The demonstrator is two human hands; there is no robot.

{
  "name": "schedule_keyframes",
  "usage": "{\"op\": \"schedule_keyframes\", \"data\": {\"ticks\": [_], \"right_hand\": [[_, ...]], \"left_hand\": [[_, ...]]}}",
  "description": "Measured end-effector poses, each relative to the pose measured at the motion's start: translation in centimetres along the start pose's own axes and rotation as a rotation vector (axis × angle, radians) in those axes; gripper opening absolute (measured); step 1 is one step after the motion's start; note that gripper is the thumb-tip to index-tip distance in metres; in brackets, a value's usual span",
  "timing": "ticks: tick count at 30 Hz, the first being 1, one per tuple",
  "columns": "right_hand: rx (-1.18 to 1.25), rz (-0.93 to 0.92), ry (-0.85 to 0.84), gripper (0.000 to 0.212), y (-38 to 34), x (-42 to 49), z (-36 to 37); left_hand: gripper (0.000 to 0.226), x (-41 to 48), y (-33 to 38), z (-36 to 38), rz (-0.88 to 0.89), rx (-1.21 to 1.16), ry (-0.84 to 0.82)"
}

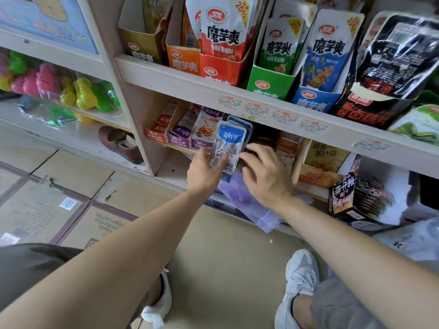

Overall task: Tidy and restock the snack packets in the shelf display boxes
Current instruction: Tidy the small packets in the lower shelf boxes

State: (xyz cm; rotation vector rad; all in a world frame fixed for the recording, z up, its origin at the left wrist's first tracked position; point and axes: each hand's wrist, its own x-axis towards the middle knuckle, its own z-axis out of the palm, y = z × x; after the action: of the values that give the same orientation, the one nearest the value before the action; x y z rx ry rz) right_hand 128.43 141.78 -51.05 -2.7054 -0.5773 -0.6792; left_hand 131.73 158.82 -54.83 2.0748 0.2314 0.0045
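The left hand (204, 167) reaches into the lower shelf (180, 148) and holds a blue-and-white snack packet (228, 146) upright. Its grip is closed on the packet's lower end, thumb across the front and fingers round the edge at nine o'clock. The packet stands in front of a row of matching blue packets (241, 122), whose tops show at its twelve to one o'clock. The right hand (267, 178) is at the packet's four o'clock with a wide grip, fingers spread and loosely bent and holding nothing. Its fingertips (248, 147) lie just beside the packet's three o'clock edge, though I cannot tell whether they touch it. At the packet's nine o'clock on the same shelf stand a purple display box (179, 137) with a pale packet (207, 125) upright in it and, further out, a red display box (155, 133). At three o'clock there is a yellow box (325, 157), and a black box (348, 188) is tilted at four o'clock. The upper shelf (190, 84), at twelve o'clock, carries a row of boxes in red (221, 68), green (270, 85), blue (311, 102) and black (370, 109) with tall packets standing in them. A purple plastic bag (244, 198) lies under the hands at six o'clock. Bright toys (83, 93) and a brown shoe (118, 144) sit at the far nine o'clock, and flattened cardboard (47, 210) covers the floor at eight o'clock.
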Motion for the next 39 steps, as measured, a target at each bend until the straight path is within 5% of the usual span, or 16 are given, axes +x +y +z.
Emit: {"op": "schedule_keyframes", "data": {"ticks": [4,8,18,28,32,39], "right_hand": [[-0.222,-0.072,-0.427,0.061,1.2,2.2,0.0],[-0.364,-0.061,-0.62,0.072,1.9,3.0,0.4],[-0.418,0.01,-0.717,0.06,2.1,4.9,-0.3],[-0.236,0.042,-0.703,0.064,2.2,4.0,-2.5],[-0.249,0.094,-0.72,0.057,2.8,2.6,-3.6],[-0.261,0.101,-0.728,0.061,3.0,1.0,-3.1]], "left_hand": [[0.045,-0.3,-1.2,0.1,0.023,-0.111,-0.053],[0.042,-0.1,-1.6,0.3,-0.027,-0.188,-0.057],[0.033,2.2,1.5,1.9,-0.136,-0.08,0.034],[0.037,-2.2,-2.7,3.2,0.457,0.122,0.235],[0.049,-2.5,-3.3,3.8,0.611,0.417,0.062],[0.078,-0.6,-2.6,2.1,0.545,0.531,-0.216]]}}
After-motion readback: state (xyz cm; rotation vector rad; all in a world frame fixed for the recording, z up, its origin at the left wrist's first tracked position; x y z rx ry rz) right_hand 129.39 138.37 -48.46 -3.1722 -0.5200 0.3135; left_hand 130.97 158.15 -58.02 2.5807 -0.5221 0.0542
